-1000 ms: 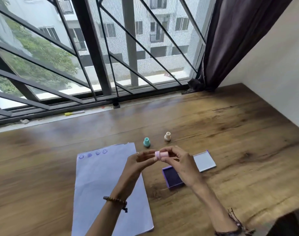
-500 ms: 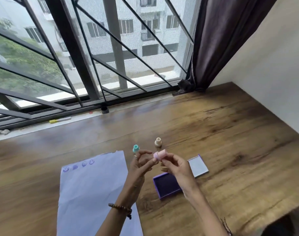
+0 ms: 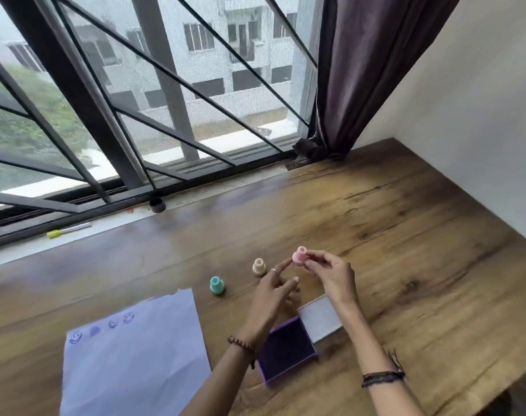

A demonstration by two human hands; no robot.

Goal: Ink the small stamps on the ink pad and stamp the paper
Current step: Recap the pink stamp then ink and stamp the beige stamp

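Note:
My right hand (image 3: 330, 274) pinches a small pink stamp (image 3: 299, 255) above the table, tilted to the left. My left hand (image 3: 272, 292) hovers just below and left of it, fingers apart, one fingertip near the stamp. A purple ink pad (image 3: 285, 352) lies open beneath my left wrist, its white lid (image 3: 320, 318) folded out to the right. A white paper (image 3: 135, 364) lies at the left with several purple prints along its top edge. A teal stamp (image 3: 217, 285) and a beige stamp (image 3: 259, 267) stand upright on the wooden table (image 3: 405, 265).
A barred window runs along the table's far edge. A yellow-capped marker (image 3: 68, 230) lies on the sill beside a small black cap (image 3: 157, 204). A dark curtain (image 3: 354, 70) hangs at the back right, and a white wall borders the table's right side.
The pink stamp went from both hands' fingertips to my right hand alone. My left hand let go and dropped slightly. The camera view swung, shifting everything rightward in frame.

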